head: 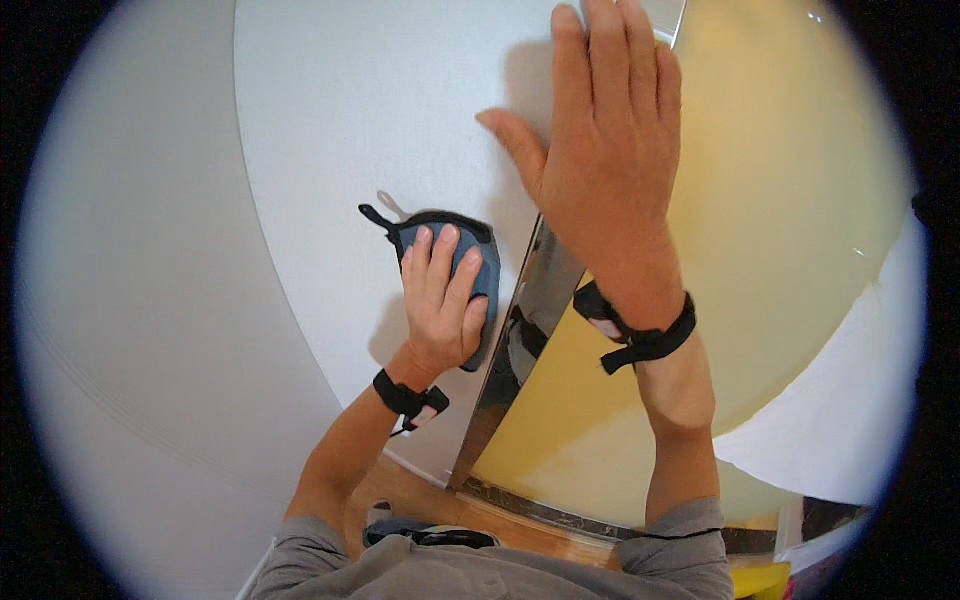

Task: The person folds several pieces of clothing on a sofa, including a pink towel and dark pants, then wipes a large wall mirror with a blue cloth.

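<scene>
My left hand (442, 307) presses a blue-grey cleaning cloth (489, 274) against a smooth white panel (360, 120). The cloth has black edging and a small black hanging loop at its upper left corner. My fingers lie spread over it, with the thumb near its right side. Higher up, my right hand (615, 142) is stretched out flat beside the panel's right edge, its thumb apart and nothing held. Whether its palm touches the surface is hidden. Each wrist wears a black strap with a small device.
A shiny, mirror-like strip (517, 337) runs along the panel's right edge. To the right is a yellowish wall (757, 225) with a dark marble-look baseboard (547, 510). Wooden floor (442, 506) shows below. A grey surface (165, 247) adjoins the panel on the left.
</scene>
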`<state>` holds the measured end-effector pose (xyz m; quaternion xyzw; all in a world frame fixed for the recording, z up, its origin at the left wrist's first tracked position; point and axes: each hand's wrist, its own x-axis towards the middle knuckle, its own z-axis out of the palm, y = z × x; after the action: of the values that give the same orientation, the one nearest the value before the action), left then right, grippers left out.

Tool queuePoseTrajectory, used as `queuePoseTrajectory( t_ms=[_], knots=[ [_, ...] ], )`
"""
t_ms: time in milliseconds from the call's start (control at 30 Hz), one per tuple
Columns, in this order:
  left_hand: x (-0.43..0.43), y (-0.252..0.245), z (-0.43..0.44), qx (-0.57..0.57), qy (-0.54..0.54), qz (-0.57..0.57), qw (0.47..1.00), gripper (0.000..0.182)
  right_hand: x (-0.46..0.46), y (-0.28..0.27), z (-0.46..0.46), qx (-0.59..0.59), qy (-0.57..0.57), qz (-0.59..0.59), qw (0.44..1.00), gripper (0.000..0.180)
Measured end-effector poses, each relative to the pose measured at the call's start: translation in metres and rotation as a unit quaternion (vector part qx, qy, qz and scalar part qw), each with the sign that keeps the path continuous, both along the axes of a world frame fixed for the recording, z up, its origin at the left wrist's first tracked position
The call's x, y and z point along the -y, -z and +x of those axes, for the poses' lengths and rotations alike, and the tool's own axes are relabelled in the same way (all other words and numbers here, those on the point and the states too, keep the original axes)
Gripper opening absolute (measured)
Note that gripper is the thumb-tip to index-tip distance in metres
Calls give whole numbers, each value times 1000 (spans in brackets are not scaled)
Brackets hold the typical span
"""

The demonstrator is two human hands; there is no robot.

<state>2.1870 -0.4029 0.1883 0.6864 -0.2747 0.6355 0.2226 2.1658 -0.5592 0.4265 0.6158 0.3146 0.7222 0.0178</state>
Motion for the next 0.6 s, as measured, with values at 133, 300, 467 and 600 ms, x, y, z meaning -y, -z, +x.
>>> queuePoseTrajectory(
  t_ms=[133,300,467,600],
  knots=[
    [4,-36,-15,-29,12,1,999,49,2,-14,-21,1,67,12,998,86],
    [-10,-131,-8,22,-1,0,1000,54,2,-5,-28,-39,77,21,996,92],
    [-1,-206,13,119,19,-4,993,51,8,-2,-27,-44,116,22,992,96],
    [4,-165,14,62,19,-4,998,49,15,13,-29,-61,120,11,991,98]
  ],
)
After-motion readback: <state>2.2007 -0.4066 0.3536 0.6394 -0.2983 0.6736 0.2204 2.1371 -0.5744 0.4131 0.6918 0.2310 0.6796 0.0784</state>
